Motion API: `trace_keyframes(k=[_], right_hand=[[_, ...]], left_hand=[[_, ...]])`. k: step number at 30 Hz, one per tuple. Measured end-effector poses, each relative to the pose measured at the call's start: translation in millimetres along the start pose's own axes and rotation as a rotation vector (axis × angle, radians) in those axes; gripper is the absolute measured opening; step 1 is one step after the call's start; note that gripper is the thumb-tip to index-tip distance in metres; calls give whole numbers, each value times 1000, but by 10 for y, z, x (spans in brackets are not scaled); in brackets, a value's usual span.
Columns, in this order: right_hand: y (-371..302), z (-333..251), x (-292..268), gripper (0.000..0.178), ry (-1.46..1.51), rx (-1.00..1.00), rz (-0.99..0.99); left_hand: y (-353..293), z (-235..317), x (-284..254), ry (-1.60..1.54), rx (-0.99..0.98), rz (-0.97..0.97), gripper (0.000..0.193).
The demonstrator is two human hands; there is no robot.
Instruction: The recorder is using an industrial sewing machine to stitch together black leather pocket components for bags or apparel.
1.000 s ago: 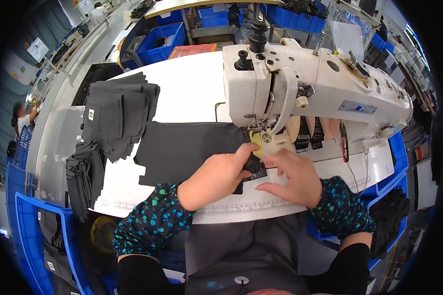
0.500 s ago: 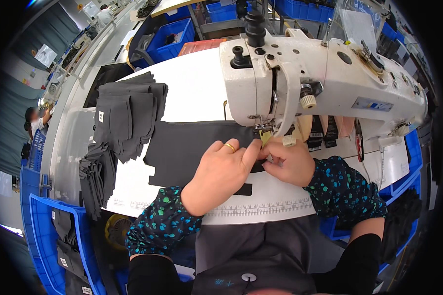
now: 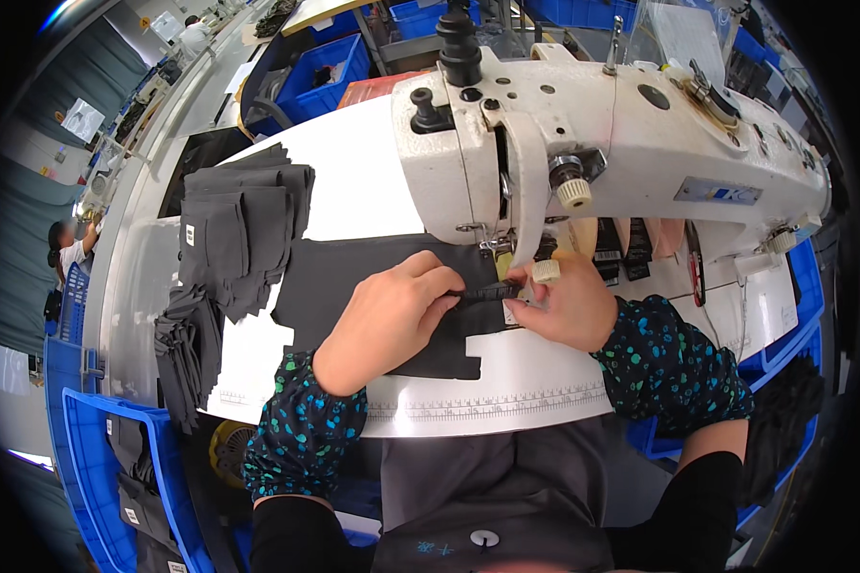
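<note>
My left fingers [image 3: 440, 279] pinch a black strip [image 3: 484, 294] over grey cloth [image 3: 435, 351]; my right fingers [image 3: 531, 313] seemingly hold its other end.

- Left hand [image 3: 382, 310] and right hand [image 3: 571, 304] are pinching a strip [image 3: 485, 294] on the machine's [image 3: 631, 138] near side.
- Cloth [image 3: 339, 286] is lying nearside, too.
- A pile [image 3: 248, 224] is resting left of the machine.

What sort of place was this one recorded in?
Most likely a garment or textile workshop: a white industrial sewing machine, stacked dark fabric pieces, and a blue bin holding more cloth.
</note>
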State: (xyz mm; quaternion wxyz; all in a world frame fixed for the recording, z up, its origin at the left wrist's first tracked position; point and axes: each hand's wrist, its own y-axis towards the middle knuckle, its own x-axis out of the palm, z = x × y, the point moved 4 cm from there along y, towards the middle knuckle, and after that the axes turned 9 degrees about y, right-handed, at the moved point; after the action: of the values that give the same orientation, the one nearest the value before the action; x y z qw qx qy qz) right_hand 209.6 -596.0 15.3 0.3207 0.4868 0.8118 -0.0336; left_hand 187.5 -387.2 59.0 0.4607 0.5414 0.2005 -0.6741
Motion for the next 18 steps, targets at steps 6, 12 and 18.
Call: trace_keyframes(k=[6,12,18], right_hand=[[12,-14,22,19,89,69,-99],[-4,-16,-5,19,-13,2,-47],[11,-51,-11,21,33,-8,-23]], left_hand=[[1,-27,-1,-117,9,-21,14],[-10,-85,80,-117,-5,-100,23],[13,-82,183,-135,7,-133,19]])
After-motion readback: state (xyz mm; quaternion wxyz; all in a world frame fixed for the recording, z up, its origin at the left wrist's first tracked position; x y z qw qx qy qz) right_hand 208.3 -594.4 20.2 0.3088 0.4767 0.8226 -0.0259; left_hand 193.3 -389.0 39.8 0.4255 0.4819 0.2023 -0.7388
